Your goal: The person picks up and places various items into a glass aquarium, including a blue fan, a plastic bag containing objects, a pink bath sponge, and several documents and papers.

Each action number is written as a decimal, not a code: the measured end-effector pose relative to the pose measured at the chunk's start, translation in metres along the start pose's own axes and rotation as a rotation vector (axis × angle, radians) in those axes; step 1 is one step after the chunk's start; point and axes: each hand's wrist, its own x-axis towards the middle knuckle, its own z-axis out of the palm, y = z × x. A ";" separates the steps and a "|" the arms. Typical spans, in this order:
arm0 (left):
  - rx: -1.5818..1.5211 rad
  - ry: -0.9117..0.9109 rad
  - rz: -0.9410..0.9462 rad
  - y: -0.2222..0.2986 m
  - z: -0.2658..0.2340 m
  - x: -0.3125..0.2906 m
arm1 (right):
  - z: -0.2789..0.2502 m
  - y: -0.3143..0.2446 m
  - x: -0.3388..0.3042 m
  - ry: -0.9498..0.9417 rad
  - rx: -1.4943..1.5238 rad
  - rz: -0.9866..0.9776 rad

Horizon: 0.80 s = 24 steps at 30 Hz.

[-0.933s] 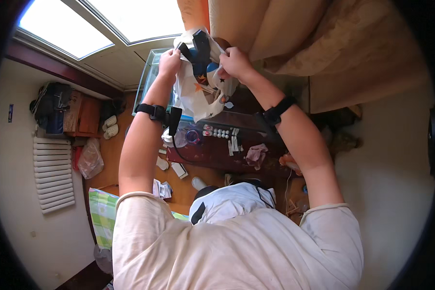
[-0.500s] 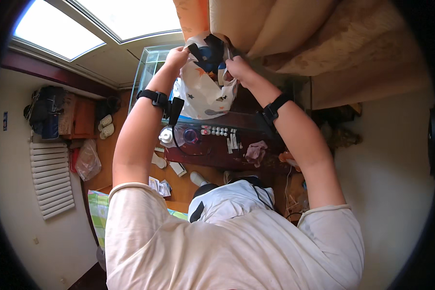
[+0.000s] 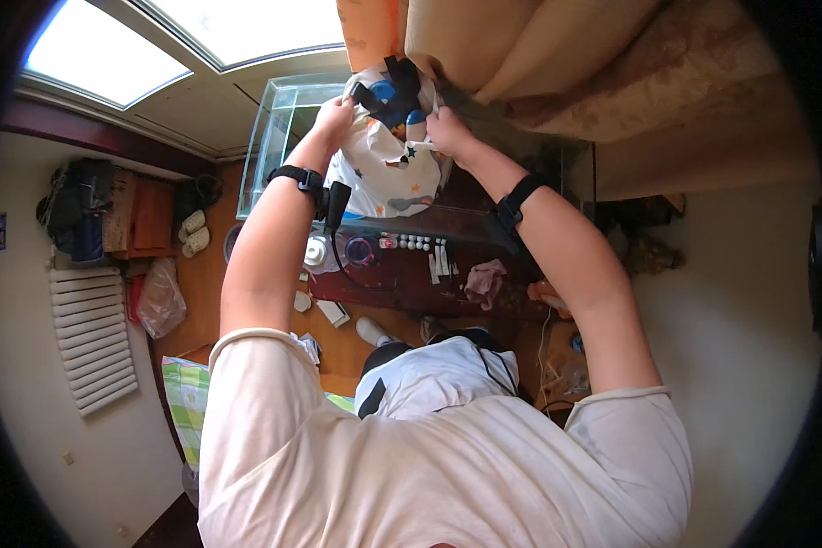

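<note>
You are holding one white bag point(image 3: 374, 187) between two hands, over one glass tank point(image 3: 263, 137). Your left hand point(image 3: 336, 121) is closing its fingers on the bag's left edge, and your right hand point(image 3: 447, 132) is clamping the right edge. Whether the bag is resting on the glass or hanging inside, you are not showing clearly enough to tell. Judging by this, the taking hold on both sides is looking done and the bag is spreading between your hands; neither edge is being let go, so the release is looking undone. Dark and blue patches are showing at the bag's top, but whether they are print or contents, you cannot tell.

You are wearing two black straps, one on the left forearm point(image 3: 301, 176) and one on the right point(image 3: 518, 201). Below the tank, the dark red counter point(image 3: 384, 290) is carrying one white bottle point(image 3: 316, 251), one blue-rimmed round container point(image 3: 360, 251), one pink cloth point(image 3: 486, 281), at least six small round white pieces point(image 3: 414, 243) and at least three white strips point(image 3: 443, 263); the last two groups are appearing too small for a sure count. Two pale slippers point(image 3: 194, 233) are lying well apart, to your left.
</note>
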 end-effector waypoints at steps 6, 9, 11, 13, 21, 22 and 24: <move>-0.257 -0.044 -0.022 -0.011 0.003 0.001 | 0.011 0.002 -0.019 0.092 0.178 -0.060; -0.356 -0.024 -0.118 -0.020 0.005 0.011 | 0.018 0.006 -0.011 0.131 0.024 -0.143; -0.298 -0.001 -0.096 -0.025 0.004 0.016 | 0.025 0.009 -0.006 0.160 0.057 -0.165; -0.219 0.020 -0.066 -0.030 0.006 0.020 | 0.029 0.013 -0.002 0.184 0.088 -0.184; -0.258 0.011 -0.029 -0.024 0.000 0.006 | 0.030 0.025 0.013 0.136 -0.040 -0.242; -0.257 0.009 -0.028 -0.021 0.000 0.002 | 0.030 0.031 0.017 0.138 -0.040 -0.242; -0.175 -0.017 -0.094 -0.014 0.002 -0.006 | 0.031 0.043 0.023 0.128 -0.025 -0.258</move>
